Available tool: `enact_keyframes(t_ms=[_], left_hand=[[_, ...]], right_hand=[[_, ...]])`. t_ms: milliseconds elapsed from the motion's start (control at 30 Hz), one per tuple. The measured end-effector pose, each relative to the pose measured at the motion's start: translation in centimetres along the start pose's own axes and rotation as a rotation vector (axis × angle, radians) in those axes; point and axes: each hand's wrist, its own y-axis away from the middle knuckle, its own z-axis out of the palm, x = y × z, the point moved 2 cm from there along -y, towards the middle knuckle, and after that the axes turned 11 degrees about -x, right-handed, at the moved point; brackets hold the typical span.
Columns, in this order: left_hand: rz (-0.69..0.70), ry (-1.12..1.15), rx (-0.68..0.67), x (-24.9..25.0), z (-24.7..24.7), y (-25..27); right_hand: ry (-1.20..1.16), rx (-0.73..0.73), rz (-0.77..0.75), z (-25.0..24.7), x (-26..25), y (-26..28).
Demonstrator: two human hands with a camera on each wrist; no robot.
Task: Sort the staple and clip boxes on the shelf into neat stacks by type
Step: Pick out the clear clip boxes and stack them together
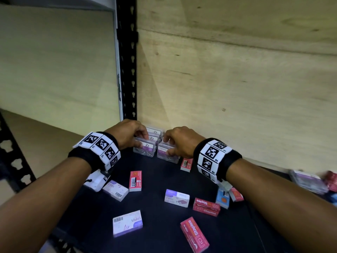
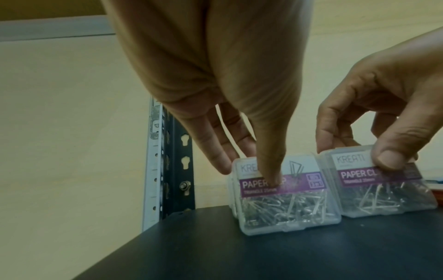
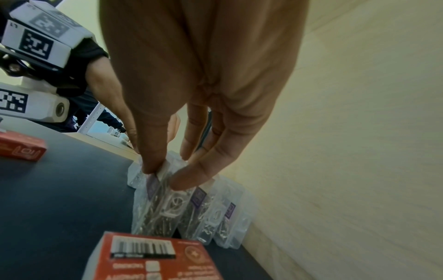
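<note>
black upright post [image 1: 127,57]: landmark, standing at the back left corner of the dark shelf [image 1: 160,181].
left hand [image 1: 127,133]: just right of the post's foot; thumb and fingers curled over the top of the left paper clip box [image 1: 145,149], pinching it front and back; the box stands on edge at the front of a row of like clear boxes running back toward the wooden wall [image 1: 237,70].
right paper clip box [image 1: 166,152]: next right from the post, touching or just beside the left box, also on edge, with more clear boxes behind it.
right hand [image 1: 182,141]: further right; thumb on the box's front face, fingers curled behind it, gripping.
red staple box [image 1: 186,164]: just right of the gripped box, under the right wrist.
loose staple boxes, forward of the post on the shelf: white one [image 1: 115,189], red one [image 1: 135,180], white one [image 1: 176,198], red pair [image 1: 206,206], blue one [image 1: 222,198].
</note>
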Motion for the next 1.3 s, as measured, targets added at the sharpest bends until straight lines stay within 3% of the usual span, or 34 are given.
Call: enact_keyframes(t_ms=[867,1100,1300], left_hand=[[0.019,-0.114,0.012,1.3,-1.1,0.4],[0.079,-0.158,0.019,5.1,-1.7,-0.1],[0.217,-0.244,-0.081,13.2,-0.7,-2.9]], right_hand=[[0.022,0.043,-0.004,0.3,0.5,0.8],[0.006,0.055,0.059,-0.6,3.3,5.2],[0.014,0.010,0.236,-1.0,9.3,12.7]])
